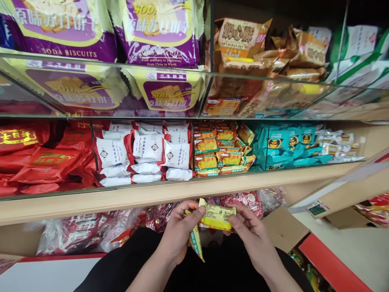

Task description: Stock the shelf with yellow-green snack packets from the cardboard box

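Between my two hands is a small yellow snack packet (216,217) with fine dark print on the side facing me. My left hand (179,231) pinches its left end between thumb and fingers. That same hand also holds a second packet (195,241), yellow with a green edge, which hangs down on a slant below the palm. My right hand (249,231) grips the right end of the yellow packet with thumb and fingers. Both hands are in front of my dark clothing, below the shelf front. Just above sit similar orange and yellow packets (225,150) in a glass-divided compartment.
White and red packets (146,150), red packets (51,158) and teal packets (282,146) fill neighbouring compartments. Soda biscuit bags (158,32) stand above the glass shelf edge (170,89). A wooden ledge (133,202) runs across. Lower right is an open cardboard box (284,229).
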The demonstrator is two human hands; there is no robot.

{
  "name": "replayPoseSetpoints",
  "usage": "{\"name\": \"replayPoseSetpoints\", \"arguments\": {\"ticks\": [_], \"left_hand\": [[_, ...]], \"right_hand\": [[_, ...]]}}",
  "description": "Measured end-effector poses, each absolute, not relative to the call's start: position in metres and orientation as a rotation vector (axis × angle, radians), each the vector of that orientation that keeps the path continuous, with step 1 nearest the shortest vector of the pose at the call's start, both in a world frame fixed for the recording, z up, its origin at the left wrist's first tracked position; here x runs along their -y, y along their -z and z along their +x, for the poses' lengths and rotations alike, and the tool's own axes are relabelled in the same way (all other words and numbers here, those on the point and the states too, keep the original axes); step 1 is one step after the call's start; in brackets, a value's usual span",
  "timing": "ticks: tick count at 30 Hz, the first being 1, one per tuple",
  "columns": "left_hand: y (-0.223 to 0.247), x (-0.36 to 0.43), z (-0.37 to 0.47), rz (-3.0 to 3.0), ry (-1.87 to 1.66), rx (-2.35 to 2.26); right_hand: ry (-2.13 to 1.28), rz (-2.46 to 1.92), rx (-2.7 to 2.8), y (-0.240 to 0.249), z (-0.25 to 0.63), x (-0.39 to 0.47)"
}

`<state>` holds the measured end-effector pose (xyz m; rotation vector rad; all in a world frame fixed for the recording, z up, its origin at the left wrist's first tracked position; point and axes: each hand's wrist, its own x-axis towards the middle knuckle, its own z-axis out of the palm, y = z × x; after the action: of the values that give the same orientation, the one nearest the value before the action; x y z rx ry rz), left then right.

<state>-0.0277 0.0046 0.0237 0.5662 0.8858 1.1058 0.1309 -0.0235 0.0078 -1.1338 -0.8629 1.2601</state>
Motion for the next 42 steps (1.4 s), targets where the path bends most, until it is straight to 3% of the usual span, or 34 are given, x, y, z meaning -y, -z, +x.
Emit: {"name": "replayPoseSetpoints", "arguments": {"ticks": [7,12,16,33,38,42], "left_hand": [[-0.016,-0.005,-0.023,0.762,-1.237,-0.950],[-0.012,0.000,-0.018,1.090,-1.368,-1.086],[-0.007,0.001,-0.018,1.023,-1.375,-1.048],[-0.010,-0.009,-0.023,0.660,-1.360,-1.038],[-0.011,-0.006,-0.022,0.630,-1.302,-1.018],[-0.009,-0.004,-0.018,0.747,-1.356,-1.001]], "right_hand": [[-1.200,-1.222,0.829,0.007,0.128,0.021],[-0.745,-1.540,1.075,0.005,0.122,0.023],[-0.515,-1.584,1.187,0.004,0.123,0.023],[-1.430,-0.997,1.072,-0.005,0.142,0.025],[-1.446,-0.951,0.917,-0.001,0.145,0.022],[-1.187,-1.148,0.955,0.004,0.139,0.021]]}}
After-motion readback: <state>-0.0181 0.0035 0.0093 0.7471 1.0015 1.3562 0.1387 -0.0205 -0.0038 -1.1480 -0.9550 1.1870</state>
